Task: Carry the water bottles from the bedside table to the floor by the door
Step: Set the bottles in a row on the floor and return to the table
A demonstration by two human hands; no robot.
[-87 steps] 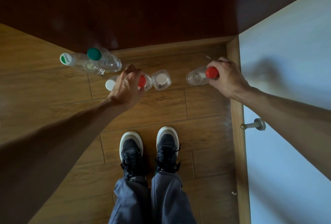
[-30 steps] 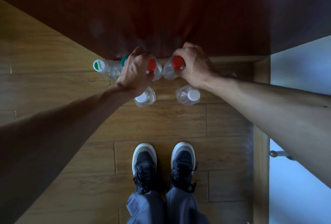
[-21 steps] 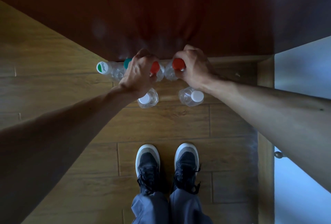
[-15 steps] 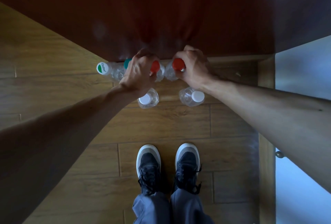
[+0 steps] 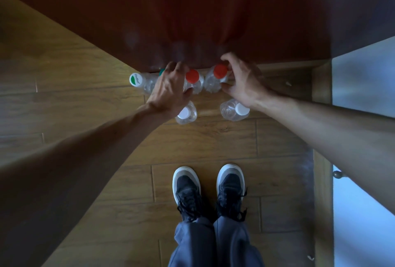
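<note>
Wood floor (image 5: 213,142): brown planks carry six clear plastic water bottles, all upright, clustered at the foot of a dark red-brown wooden panel (image 5: 192,10).
Back row: four bottles stand side by side along the panel. At far left is a bottle with a white cap bearing a green mark (image 5: 135,79), then a green-capped bottle (image 5: 161,72) mostly hidden behind the left hand, then two red-capped ones.
Red caps: the left red-capped bottle (image 5: 192,76) stands just beside the right red-capped bottle (image 5: 220,71); whether their bodies touch is unclear.
Front row: the left white-capped bottle (image 5: 184,114) and the right white-capped bottle (image 5: 235,109) stand apart from each other, nearer the feet.
Left hand (image 5: 171,89): it lies beside the left red-capped bottle. The grip is wide, with fingers stretched past the cap and the thumb tip at the bottle's shoulder. The wrist covers part of the left white-capped bottle.
Right hand (image 5: 241,83): the grip is wide, with forefinger and thumb bent in a loose curve round the right red-capped bottle. The thumb tip is at its shoulder; whether the fingers touch the cap cannot be told.
Feet: a pair of black shoes with white soles (image 5: 187,185) stands below grey-blue trouser legs (image 5: 213,245), toes towards the bottles.
Right side: a pale wall (image 5: 363,95) meets a wooden skirting (image 5: 320,117), and a small metal knob (image 5: 337,174) sticks out low down.
</note>
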